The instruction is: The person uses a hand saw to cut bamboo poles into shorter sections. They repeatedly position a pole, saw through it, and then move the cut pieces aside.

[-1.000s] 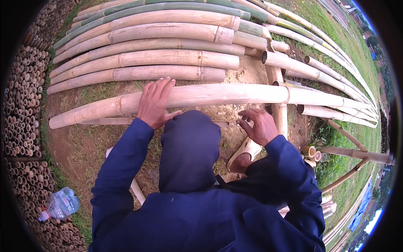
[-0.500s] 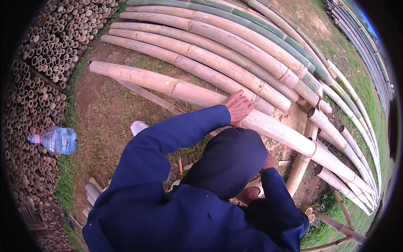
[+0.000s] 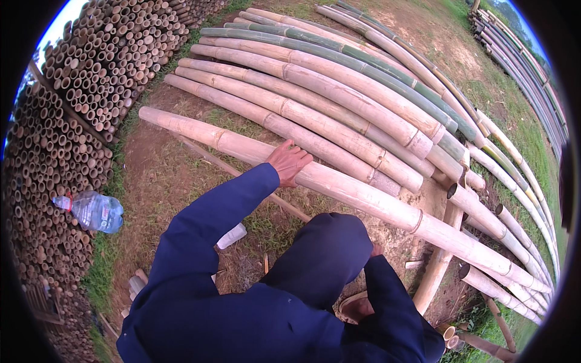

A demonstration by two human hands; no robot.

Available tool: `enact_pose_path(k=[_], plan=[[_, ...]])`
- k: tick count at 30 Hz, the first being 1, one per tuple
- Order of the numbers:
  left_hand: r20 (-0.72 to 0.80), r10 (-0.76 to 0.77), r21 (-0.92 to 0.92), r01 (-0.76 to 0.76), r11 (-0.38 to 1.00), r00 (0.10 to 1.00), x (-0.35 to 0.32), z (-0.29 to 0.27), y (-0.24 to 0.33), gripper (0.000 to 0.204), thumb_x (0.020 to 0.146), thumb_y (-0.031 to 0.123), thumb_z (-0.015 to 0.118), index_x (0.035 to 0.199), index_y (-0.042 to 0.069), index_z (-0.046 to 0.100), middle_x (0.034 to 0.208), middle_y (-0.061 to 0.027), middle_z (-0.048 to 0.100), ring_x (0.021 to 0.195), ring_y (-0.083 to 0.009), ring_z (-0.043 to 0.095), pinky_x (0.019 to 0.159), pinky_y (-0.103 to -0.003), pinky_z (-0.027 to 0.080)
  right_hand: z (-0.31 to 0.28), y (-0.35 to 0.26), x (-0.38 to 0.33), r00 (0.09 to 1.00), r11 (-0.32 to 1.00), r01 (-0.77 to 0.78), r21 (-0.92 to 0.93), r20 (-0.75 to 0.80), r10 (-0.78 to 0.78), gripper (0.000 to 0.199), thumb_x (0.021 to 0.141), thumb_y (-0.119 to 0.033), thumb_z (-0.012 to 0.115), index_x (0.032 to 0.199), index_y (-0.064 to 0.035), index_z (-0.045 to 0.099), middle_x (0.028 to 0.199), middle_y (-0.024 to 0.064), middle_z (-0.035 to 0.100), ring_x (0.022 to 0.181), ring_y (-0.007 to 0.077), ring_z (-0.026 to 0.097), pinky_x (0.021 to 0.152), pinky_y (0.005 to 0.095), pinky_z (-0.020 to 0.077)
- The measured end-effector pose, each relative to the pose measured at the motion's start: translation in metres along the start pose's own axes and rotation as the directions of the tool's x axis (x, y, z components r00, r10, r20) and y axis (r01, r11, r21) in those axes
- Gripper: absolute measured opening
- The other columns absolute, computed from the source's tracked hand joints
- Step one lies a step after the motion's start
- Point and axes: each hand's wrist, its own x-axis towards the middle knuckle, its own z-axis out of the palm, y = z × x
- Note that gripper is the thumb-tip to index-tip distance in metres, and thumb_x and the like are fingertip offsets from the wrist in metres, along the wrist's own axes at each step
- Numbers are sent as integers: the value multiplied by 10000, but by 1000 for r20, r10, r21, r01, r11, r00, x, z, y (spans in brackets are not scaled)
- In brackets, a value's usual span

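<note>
Resting flat, fingers spread, left hand (image 3: pixel 289 162) tops the bamboo pole (image 3: pixel 363 196) running upper-left to lower-right; right hand hidden, grip unknown.

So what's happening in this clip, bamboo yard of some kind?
A person in a dark blue hooded top crouches over a row of long bamboo poles laid on bare ground. Their left hand rests flat on the nearest pale bamboo pole, fingers spread. The right hand is mostly hidden behind the hood, so its grip cannot be told. Stacked bamboo ends line the left side, with a plastic water bottle lying beside them.
</note>
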Motion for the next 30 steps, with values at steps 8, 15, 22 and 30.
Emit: enact_pose_path(k=[8, 15, 22, 30], plan=[[245, 22, -88, 0, 996, 969, 27, -8, -9, 764, 591, 358, 929, 1213, 104, 566, 1095, -90, 677, 1125, -277, 629, 1096, -466, 349, -16, 15, -18, 913, 923, 370, 108, -227, -339, 310, 888, -222, 653, 1152, -59, 650, 940, 255, 719, 865, 437, 720, 760, 524, 583], [65, -56, -223, 69, 972, 996, 14, -21, -4, 853, 693, 528, 879, 1337, 84, 539, 1217, -123, 651, 1242, -298, 566, 1117, -480, 328, -37, 18, -35, 880, 921, 386, 50, -321, -352, 377, 883, -215, 663, 1214, -46, 601, 912, 255, 712, 816, 437, 723, 719, 505, 594], [-485, -591, -290, 519, 804, 644, -102, -15, -51, 762, 868, 632, 703, 1385, 91, 563, 1313, -123, 610, 1282, -299, 518, 1118, -484, 315, -100, -8, -56, 857, 952, 306, 31, -445, -261, 249, 859, -104, 651, 1106, -91, 624, 899, 232, 710, 802, 448, 711, 697, 530, 573], [-414, -230, -84, 214, 973, 881, -113, -34, -58, 656, 825, 685, 699, 1102, 91, 661, 1068, -89, 637, 1055, -287, 604, 1007, -445, 424, -177, 108, -148, 843, 988, 156, -3, -520, -135, 188, 810, 1, 671, 980, -64, 622, 888, 228, 702, 874, 452, 697, 759, 502, 550]])
